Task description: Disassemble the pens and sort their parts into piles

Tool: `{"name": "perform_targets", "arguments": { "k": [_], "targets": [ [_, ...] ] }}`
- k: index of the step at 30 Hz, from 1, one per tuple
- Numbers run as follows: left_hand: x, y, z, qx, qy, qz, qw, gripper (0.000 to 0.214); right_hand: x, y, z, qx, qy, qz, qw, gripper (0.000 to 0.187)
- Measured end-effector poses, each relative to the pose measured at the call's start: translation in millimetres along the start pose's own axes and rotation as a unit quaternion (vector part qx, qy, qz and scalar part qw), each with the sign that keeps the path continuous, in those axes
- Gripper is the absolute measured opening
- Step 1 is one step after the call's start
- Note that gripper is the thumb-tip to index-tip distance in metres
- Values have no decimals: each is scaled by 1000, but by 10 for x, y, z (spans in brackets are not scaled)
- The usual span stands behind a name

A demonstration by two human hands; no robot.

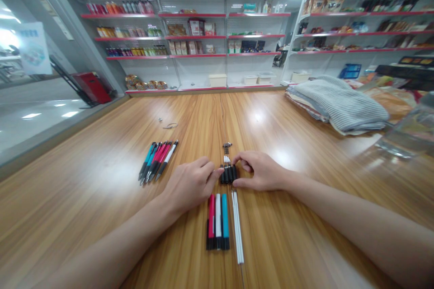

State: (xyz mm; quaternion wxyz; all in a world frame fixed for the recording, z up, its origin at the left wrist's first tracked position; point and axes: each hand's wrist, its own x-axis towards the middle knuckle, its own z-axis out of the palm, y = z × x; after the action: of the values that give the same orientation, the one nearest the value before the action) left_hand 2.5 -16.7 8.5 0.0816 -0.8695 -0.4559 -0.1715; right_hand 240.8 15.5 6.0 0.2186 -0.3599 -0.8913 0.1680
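Observation:
A short row of black pen grips (pixel 228 174) lies side by side on the table between my hands. My left hand (pixel 193 179) is closed, its fingertip against the row's left end. At the right end, thumb and forefinger of my right hand (pixel 259 170) curve around the end grip, near its top and bottom. Small white pen parts (pixel 227 159), springs (pixel 226 150) and metal clips (pixel 227 144) lie just beyond. Closer to me are pink (pixel 212 216), white (pixel 218 216) and blue (pixel 224 216) pen barrels, with white refills (pixel 238 228) beside them.
Several assembled pens (pixel 158 161) lie left of my left hand. Farther back are a small ring-like strip (pixel 170 125) and a tiny metal piece (pixel 160 119). Folded striped cloth (pixel 339 101) and a clear container (pixel 407 131) occupy the right side. Stocked shelves (pixel 193 36) stand behind the table.

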Motion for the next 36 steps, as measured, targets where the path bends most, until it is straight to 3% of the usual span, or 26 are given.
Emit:
{"name": "perform_targets", "arguments": {
  "k": [17,36],
  "targets": [
    [11,11,-8,-16,-1,7,1000,35,-7,7,13,-23,6,-26,999,54],
    [-7,14,-2,-94,-23,86,992,31,-8,23,25,-25,12,-36,999,55]
  ]
}}
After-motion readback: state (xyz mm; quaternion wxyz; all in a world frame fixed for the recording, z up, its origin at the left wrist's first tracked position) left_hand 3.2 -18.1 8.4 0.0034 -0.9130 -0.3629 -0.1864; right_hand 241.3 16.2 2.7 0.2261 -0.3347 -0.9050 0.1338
